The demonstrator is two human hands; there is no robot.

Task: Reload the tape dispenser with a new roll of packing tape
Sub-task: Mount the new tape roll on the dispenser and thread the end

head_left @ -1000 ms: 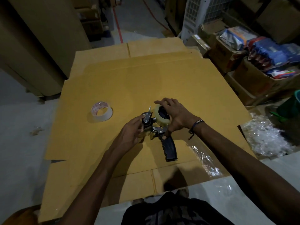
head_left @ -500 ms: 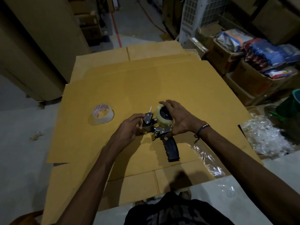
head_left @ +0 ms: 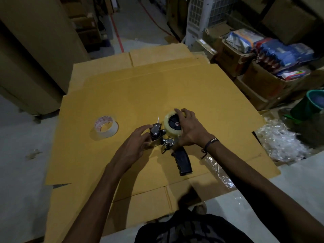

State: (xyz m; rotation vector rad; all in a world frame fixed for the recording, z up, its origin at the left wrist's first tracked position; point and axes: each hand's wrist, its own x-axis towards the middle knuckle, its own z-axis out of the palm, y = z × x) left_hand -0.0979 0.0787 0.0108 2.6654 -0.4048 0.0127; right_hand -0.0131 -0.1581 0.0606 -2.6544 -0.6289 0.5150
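Observation:
A metal tape dispenser (head_left: 158, 137) with a black handle (head_left: 183, 160) lies on a flattened brown cardboard sheet (head_left: 149, 92). A clear tape roll (head_left: 171, 127) sits on its black hub. My right hand (head_left: 190, 130) wraps over the right side of that roll, fingers on its rim. My left hand (head_left: 135, 142) holds the dispenser's front end by the roller and metal bracket. A second roll, nearly used up with a printed core (head_left: 105, 128), lies flat on the cardboard to the left, apart from both hands.
Open cartons of packaged goods (head_left: 273, 55) stand at the right. A green bucket (head_left: 313, 102) and crumpled clear plastic (head_left: 280, 141) lie beside the cardboard's right edge. Tall cardboard sheets (head_left: 35, 50) lean at the left. Bare concrete floor (head_left: 21, 172) surrounds the cardboard.
My right hand has slid off the top of the roll toward its right side, exposing the black hub. The left hand stays on the dispenser's front end.

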